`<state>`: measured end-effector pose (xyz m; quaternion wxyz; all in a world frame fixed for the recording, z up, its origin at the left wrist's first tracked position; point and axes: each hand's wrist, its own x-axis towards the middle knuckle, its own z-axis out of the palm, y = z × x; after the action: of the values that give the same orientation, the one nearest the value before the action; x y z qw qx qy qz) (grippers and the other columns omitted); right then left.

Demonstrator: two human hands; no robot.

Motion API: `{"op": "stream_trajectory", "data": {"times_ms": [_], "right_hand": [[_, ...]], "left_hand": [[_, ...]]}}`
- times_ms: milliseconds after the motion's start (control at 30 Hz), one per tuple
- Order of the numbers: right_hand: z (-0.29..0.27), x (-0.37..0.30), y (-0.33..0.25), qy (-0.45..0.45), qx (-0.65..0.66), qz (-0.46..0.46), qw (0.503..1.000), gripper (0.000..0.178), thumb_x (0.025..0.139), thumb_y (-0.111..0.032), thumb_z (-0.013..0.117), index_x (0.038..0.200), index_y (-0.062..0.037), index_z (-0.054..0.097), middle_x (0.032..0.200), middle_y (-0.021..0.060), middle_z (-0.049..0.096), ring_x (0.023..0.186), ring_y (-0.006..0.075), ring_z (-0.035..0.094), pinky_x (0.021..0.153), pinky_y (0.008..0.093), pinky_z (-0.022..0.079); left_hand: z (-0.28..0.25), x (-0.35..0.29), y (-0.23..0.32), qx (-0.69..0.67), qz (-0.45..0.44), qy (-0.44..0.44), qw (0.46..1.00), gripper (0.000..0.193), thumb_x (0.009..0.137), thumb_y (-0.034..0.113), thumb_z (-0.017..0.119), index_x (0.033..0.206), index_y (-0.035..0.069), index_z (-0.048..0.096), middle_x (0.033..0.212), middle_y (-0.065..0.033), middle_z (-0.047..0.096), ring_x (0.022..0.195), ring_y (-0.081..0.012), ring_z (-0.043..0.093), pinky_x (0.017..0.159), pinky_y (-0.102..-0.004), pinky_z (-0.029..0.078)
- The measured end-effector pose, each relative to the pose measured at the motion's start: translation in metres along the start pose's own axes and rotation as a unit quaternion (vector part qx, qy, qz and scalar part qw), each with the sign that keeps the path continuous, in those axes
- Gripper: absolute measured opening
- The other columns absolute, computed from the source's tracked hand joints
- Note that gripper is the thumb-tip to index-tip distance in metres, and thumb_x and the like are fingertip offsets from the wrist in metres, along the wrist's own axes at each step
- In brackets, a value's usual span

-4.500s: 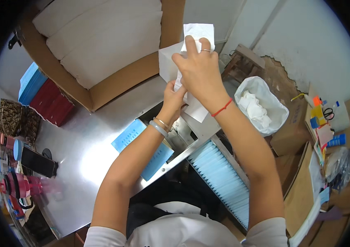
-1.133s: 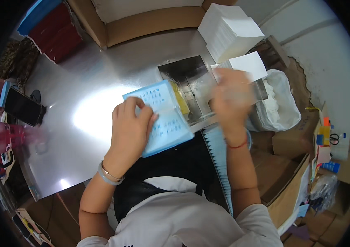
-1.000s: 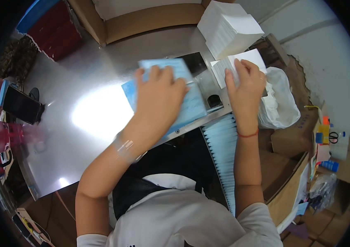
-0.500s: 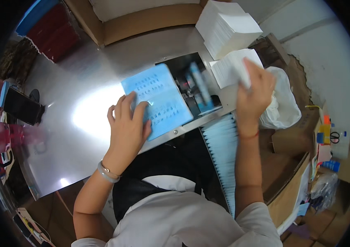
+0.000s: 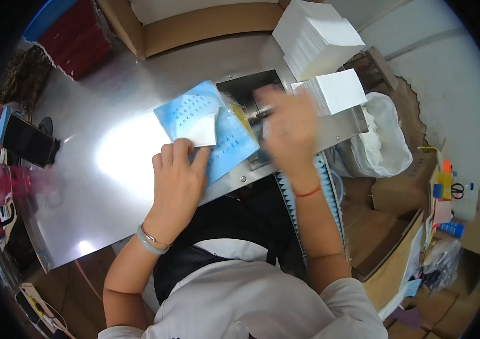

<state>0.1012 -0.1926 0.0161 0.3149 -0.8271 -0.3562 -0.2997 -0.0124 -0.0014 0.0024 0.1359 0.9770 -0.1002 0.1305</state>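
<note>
A light-blue printed packet [image 5: 231,155] lies tilted on the metal table, in front of me. On top of it rests a small white folded paper square [image 5: 205,131]. My left hand [image 5: 178,175] has its fingertips closed on the square's near edge, above the packet. My right hand [image 5: 293,127] is smeared by motion over the dark recess [image 5: 254,85] in the tabletop, right of the packet, and its fingers do not show clearly. A short stack of white paper squares [image 5: 341,93] stands just beyond it.
A taller stack of white paper [image 5: 319,39] is at the back right. Right of the table hangs a white plastic bag [image 5: 389,135], with cardboard boxes [image 5: 404,195] below. A row of blue-edged sheets [image 5: 322,169] extends below the table edge. A phone [image 5: 28,141] stands at left.
My right hand has swept left from the paper stack to the dark recess. A white paper square now lies on the blue packet under my left fingers. The packet has shifted slightly left.
</note>
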Motion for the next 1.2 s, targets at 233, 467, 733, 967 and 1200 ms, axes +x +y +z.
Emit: {"op": "stream_trajectory", "data": {"times_ms": [233, 467, 733, 967, 1200], "right_hand": [[-0.04, 0.017, 0.017, 0.016, -0.303, 0.023, 0.953, 0.029, 0.076, -0.006, 0.068, 0.105, -0.0039, 0.069, 0.103, 0.0105, 0.063, 0.093, 0.0297, 0.057, 0.084, 0.0432, 0.045], [0.04, -0.003, -0.021, -0.273, 0.049, -0.08, 0.957, 0.034, 0.074, -0.003, 0.067, 0.108, -0.0015, 0.067, 0.111, 0.0128, 0.063, 0.103, 0.0278, 0.059, 0.086, 0.0379, 0.05], [-0.01, 0.005, -0.008, -0.057, 0.171, 0.212, 0.961, 0.026, 0.084, 0.001, 0.061, 0.109, 0.0023, 0.068, 0.114, 0.0141, 0.063, 0.11, 0.0295, 0.058, 0.089, 0.0344, 0.049], [-0.04, -0.003, 0.038, 0.026, -0.274, 0.101, 0.956, 0.023, 0.082, -0.003, 0.064, 0.104, 0.0004, 0.069, 0.097, 0.012, 0.059, 0.094, 0.0304, 0.055, 0.082, 0.0391, 0.046], [-0.061, 0.013, 0.052, -0.037, -0.229, 0.106, 0.967, 0.015, 0.081, -0.007, 0.066, 0.093, 0.0014, 0.069, 0.088, 0.0139, 0.059, 0.082, 0.0312, 0.057, 0.076, 0.0416, 0.047]], "left_hand": [[0.014, 0.005, 0.0, -0.023, 0.012, 0.023, 0.999, 0.044, 0.069, -0.005, 0.064, 0.112, -0.001, 0.062, 0.101, -0.014, 0.054, 0.092, -0.0295, 0.054, 0.077, -0.0376, 0.044], [0.0, 0.009, -0.011, -0.122, -0.001, -0.06, 0.991, 0.048, 0.067, -0.001, 0.07, 0.113, 0.002, 0.059, 0.102, -0.0126, 0.051, 0.092, -0.0288, 0.052, 0.078, -0.0381, 0.042], [0.004, 0.004, -0.008, -0.072, -0.015, 0.039, 0.997, 0.061, 0.065, -0.002, 0.072, 0.123, -0.003, 0.055, 0.107, -0.0155, 0.051, 0.095, -0.0305, 0.051, 0.079, -0.0378, 0.043], [0.002, 0.011, -0.008, 0.008, -0.06, -0.021, 0.998, 0.067, 0.065, 0.001, 0.074, 0.129, -0.006, 0.052, 0.109, -0.0162, 0.051, 0.098, -0.0301, 0.05, 0.08, -0.0386, 0.043], [0.007, 0.02, -0.008, -0.052, -0.068, -0.021, 0.996, 0.036, 0.074, 0.019, 0.079, 0.1, 0.001, 0.061, 0.094, -0.0139, 0.055, 0.087, -0.0292, 0.052, 0.077, -0.0393, 0.04]]}}
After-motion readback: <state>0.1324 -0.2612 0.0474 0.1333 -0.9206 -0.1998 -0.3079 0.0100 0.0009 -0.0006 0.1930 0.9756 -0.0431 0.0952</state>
